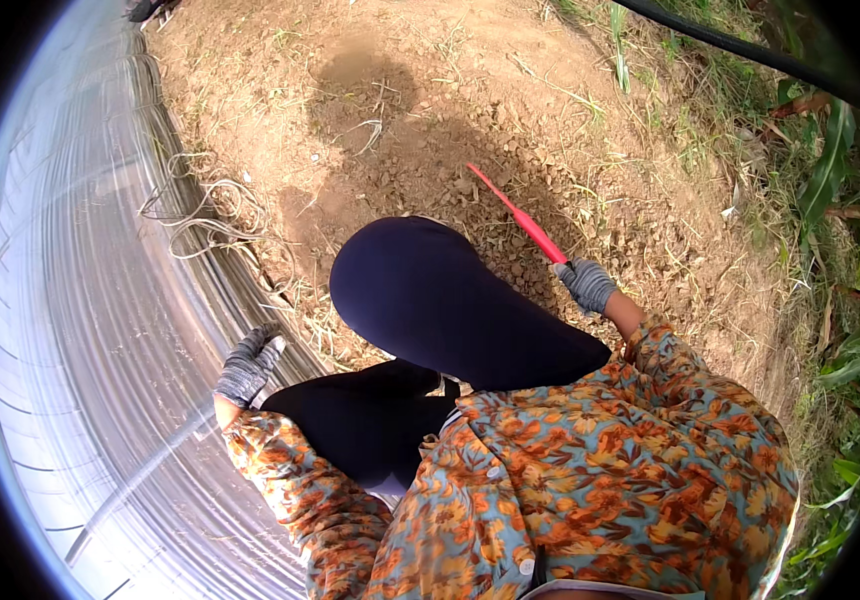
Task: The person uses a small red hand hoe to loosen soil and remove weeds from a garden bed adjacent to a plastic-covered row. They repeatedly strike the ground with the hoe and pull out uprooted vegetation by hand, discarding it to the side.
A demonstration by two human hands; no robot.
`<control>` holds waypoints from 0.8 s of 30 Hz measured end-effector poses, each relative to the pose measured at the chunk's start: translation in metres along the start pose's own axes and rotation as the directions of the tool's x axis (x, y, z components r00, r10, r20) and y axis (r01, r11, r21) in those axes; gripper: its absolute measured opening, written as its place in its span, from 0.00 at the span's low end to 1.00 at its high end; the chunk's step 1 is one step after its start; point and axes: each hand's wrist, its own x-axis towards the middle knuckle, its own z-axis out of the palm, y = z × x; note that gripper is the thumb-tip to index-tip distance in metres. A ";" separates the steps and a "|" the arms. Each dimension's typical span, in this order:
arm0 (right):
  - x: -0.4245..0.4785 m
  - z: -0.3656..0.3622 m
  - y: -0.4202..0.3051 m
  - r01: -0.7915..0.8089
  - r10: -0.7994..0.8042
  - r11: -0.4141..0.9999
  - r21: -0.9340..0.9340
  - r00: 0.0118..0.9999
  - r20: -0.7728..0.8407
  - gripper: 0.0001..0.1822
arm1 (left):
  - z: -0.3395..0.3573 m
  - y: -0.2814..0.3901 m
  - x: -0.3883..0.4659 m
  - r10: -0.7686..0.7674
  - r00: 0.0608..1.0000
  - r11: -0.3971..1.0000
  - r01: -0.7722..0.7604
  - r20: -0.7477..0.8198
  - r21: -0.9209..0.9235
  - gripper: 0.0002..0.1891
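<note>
My right hand (586, 285), in a grey knitted glove, is closed around the end of a long, thin red tool (524, 221). The tool narrows towards its far tip and points up and left over the shaded soil; its exact kind cannot be told. My left hand (250, 365), gloved alike, is at the folded lower edge of the clear plastic greenhouse film (167, 322), fingers bent. Whether it grips the film cannot be told. Between my hands are my knees in dark trousers (430, 300).
Dry brown soil (430, 45) with bits of straw stretches ahead. A loose bundle of cord (216, 217) lies by the film's edge. A black hose or pipe (745, 56) crosses the upper right. Grass and broad-leaved green plants (827, 165) line the right side.
</note>
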 end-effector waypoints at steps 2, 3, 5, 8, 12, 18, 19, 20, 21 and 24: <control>0.026 -0.011 -0.027 0.146 -0.179 0.972 -0.184 0.968 -0.175 0.32 | -0.004 -0.008 0.014 -0.001 1.000 0.998 0.000 -0.017 -0.070 0.21; 0.030 -0.022 -0.050 0.185 -0.218 0.964 -0.189 0.961 -0.169 0.32 | -0.002 -0.010 0.016 -0.012 1.000 0.994 0.010 -0.021 -0.109 0.21; 0.013 -0.041 -0.070 0.239 -0.273 0.954 -0.179 0.941 -0.200 0.32 | -0.002 0.007 0.005 -0.052 0.997 0.999 0.051 -0.056 -0.009 0.21; -0.027 -0.047 -0.068 0.294 -0.327 0.943 -0.157 0.905 -0.270 0.30 | 0.000 -0.032 -0.016 -0.077 0.993 0.992 0.068 -0.087 -0.104 0.20; -0.056 -0.003 0.029 0.035 -0.050 0.983 -0.179 0.995 -0.083 0.31 | 0.006 -0.044 -0.024 -0.238 0.965 0.940 0.257 0.108 -0.224 0.22; -0.005 0.006 -0.034 -0.100 0.082 0.972 0.211 0.992 0.092 0.33 | 0.005 -0.010 -0.001 -0.137 0.989 0.962 0.146 0.054 -0.233 0.23; 0.005 -0.007 -0.053 -0.062 0.031 0.960 0.272 0.993 0.117 0.33 | 0.006 -0.005 0.004 -0.093 0.996 0.976 0.095 0.019 -0.197 0.23; 0.013 -0.016 -0.077 -0.013 -0.010 0.950 0.312 0.997 0.072 0.32 | 0.005 -0.015 0.006 -0.093 0.996 0.987 0.091 -0.008 -0.136 0.25; 0.015 -0.025 -0.094 0.033 -0.044 0.936 0.350 0.999 0.023 0.32 | 0.005 -0.028 0.012 -0.109 0.994 0.980 0.109 0.011 -0.168 0.25; -0.002 -0.046 -0.124 0.294 -0.267 0.921 0.256 0.954 -0.136 0.31 | 0.005 -0.054 0.005 -0.199 0.978 0.946 0.210 0.070 -0.246 0.26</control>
